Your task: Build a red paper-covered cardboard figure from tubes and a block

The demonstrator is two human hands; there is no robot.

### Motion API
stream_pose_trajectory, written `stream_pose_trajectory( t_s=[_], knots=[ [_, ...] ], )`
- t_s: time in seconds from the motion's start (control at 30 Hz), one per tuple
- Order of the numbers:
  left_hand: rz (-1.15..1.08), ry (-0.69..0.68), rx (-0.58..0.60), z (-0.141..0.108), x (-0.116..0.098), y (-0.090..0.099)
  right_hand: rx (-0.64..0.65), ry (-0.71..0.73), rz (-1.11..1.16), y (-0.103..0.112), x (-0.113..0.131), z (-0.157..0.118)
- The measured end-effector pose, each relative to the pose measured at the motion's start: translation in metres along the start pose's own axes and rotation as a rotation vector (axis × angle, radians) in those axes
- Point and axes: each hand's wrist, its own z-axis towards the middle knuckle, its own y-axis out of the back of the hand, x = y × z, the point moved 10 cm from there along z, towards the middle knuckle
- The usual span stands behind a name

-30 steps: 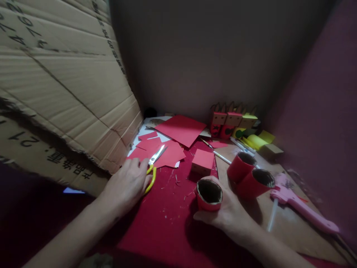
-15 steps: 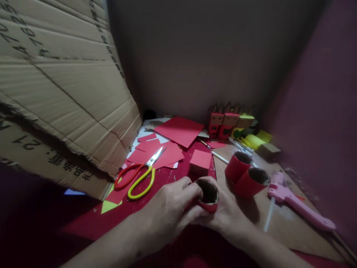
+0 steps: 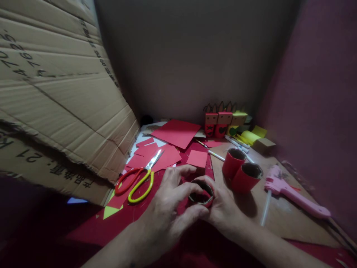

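Note:
A short red paper-covered cardboard tube (image 3: 201, 203) stands tilted between my hands, its dark hollow end facing up. My right hand (image 3: 223, 208) is wrapped round its right side, with most of the fingers hidden. On the tube's left, my left hand (image 3: 175, 199) has its fingers spread apart. One finger lies over the rim of the opening and the thumb is by the near side. A small box with a red top (image 3: 196, 158) sits just beyond the tube. Two more red tubes (image 3: 233, 163) stand together to the right.
Scissors (image 3: 145, 175) lie left on red paper scraps (image 3: 167, 155). A pink glue gun (image 3: 297, 195) rests on a cardboard sheet (image 3: 279, 230) at right. Behind stand several decorated red and yellow figures (image 3: 224, 124). A large cardboard panel (image 3: 64, 96) rises at left.
The fingers of my left hand have spread from their bunched hold at the tube's rim. The tube and my right hand are slightly further left in view, and the camera has shifted a little.

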Motion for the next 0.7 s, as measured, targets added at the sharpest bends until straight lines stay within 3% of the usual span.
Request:
stream_pose_trajectory(
  t_s=[0.27,0.4,0.53,0.63,0.7],
  knots=[
    [-0.052,0.01,-0.118,-0.001,-0.008,-0.002,-0.045,-0.015,-0.042,0.0,-0.009,-0.001],
    [-0.002,0.008,-0.216,-0.005,-0.01,0.017,-0.037,-0.06,-0.023,0.0,-0.007,-0.002],
    [0.126,0.126,-0.281,-0.006,0.023,0.051,-0.05,-0.071,-0.057,0.005,-0.004,-0.001],
    [0.357,0.119,-0.19,-0.006,0.045,0.052,-0.067,-0.084,-0.069,0.007,-0.006,0.0],
    [0.34,0.169,-0.137,-0.011,0.057,0.044,-0.072,-0.083,-0.055,0.006,-0.008,0.002]
  ],
)
